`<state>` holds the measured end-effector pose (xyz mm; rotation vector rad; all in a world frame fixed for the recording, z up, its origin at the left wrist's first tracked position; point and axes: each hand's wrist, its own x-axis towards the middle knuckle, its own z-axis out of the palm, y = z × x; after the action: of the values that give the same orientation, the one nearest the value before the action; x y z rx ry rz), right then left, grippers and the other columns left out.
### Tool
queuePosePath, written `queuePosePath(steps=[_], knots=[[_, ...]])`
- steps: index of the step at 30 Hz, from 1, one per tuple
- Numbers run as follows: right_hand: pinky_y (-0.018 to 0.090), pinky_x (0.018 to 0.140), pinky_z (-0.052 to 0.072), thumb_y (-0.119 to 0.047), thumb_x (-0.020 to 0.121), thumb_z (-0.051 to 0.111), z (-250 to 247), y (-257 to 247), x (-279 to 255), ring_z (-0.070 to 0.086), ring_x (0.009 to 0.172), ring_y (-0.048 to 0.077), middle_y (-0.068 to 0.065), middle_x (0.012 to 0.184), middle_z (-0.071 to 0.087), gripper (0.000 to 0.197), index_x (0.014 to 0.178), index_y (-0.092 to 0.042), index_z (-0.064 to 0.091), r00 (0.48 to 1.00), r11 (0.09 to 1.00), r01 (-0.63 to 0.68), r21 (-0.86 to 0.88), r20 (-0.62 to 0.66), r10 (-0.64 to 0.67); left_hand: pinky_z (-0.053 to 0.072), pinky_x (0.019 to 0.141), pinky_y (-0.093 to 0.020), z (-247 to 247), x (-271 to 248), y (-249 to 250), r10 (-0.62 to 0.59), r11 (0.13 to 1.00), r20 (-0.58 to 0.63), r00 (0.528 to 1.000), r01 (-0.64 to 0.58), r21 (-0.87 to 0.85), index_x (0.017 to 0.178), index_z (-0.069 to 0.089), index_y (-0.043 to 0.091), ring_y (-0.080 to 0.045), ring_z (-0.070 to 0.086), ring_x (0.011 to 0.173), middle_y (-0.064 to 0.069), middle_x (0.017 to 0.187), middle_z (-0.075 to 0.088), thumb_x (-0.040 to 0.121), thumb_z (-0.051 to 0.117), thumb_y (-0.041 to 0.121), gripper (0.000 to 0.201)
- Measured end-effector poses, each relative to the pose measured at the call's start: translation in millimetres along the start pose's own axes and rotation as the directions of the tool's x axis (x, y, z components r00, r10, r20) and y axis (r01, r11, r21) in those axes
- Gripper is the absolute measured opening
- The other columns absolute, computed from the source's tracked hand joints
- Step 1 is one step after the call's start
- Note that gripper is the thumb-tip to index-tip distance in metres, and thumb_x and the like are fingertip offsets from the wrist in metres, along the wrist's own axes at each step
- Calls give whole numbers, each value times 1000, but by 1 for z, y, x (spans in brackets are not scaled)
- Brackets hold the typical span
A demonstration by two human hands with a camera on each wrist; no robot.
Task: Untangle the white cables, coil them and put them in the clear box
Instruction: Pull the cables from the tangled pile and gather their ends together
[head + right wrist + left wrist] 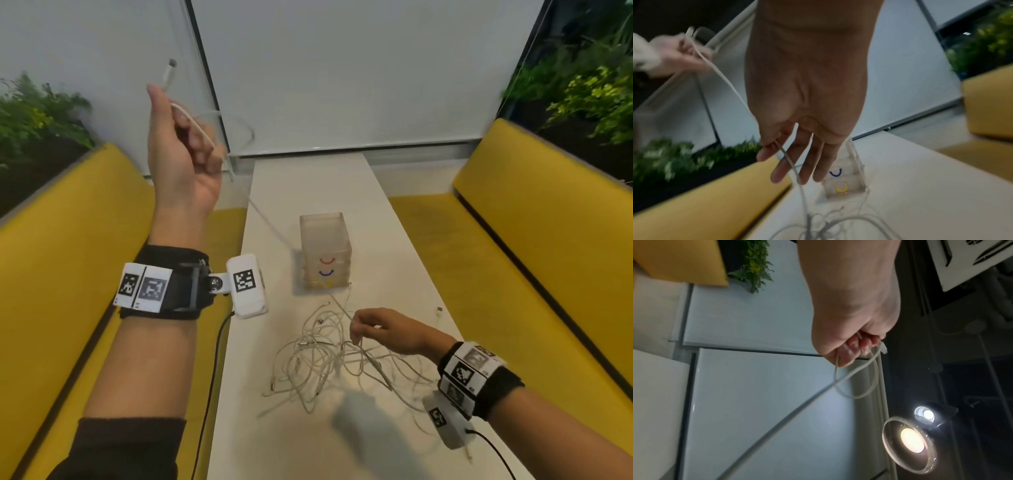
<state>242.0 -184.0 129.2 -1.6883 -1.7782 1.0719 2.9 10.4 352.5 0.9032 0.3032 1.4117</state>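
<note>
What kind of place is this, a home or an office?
Probably a booth in an office or cafe, not a home: two yellow benches face each other across a narrow white table, with plants behind them and roller blinds at the end.

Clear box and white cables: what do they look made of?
Clear box: looks like rigid clear plastic, slightly cloudy; the table shows through its walls. White cables: probably thin, matte, rubbery sheathing, since they lie in loose curls, with small hard plugs at the ends.
</note>
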Motion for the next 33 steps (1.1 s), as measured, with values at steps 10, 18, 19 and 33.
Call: queuePosePath(steps=[10,18,19,33], knots=[[31,66,56,-21,99,56,-35,-92,-1,63,77,16,-1,87,70,25,115,-13,73,782,872,414,262,-592,-193,28,46,-20,-33,-26,-74,-399,354,214,892,-65,933,69,68,11,-9,34,47,13,46,44,88,74,39,34],[36,87,53,-80,86,25,-64,-78,-8,66,91,15,2,110,73,76,96,-28,79,989,939,-97,-329,-135,55,30,48,-21,-47,-32,-83,-547,268,200,813,-56,962,80,69,9,-6,37,50,3,60,43,98,63,28,27],[33,86,51,-73,91,29,-65,-70,-3,65,90,14,2,111,73,69,101,-26,77,986,909,-116,-400,-157,57,27,47,-23,-49,-31,-86,-527,330,140,838,50,943,73,59,10,-7,33,48,3,60,38,101,59,24,31],[26,96,43,-5,93,49,-12,126,39,59,118,23,7,126,66,34,117,-18,69,877,725,-472,-502,-182,445,35,40,-24,-155,-118,-167,-729,204,-280,625,588,783,82,41,18,-11,23,44,5,60,25,105,37,48,38]])
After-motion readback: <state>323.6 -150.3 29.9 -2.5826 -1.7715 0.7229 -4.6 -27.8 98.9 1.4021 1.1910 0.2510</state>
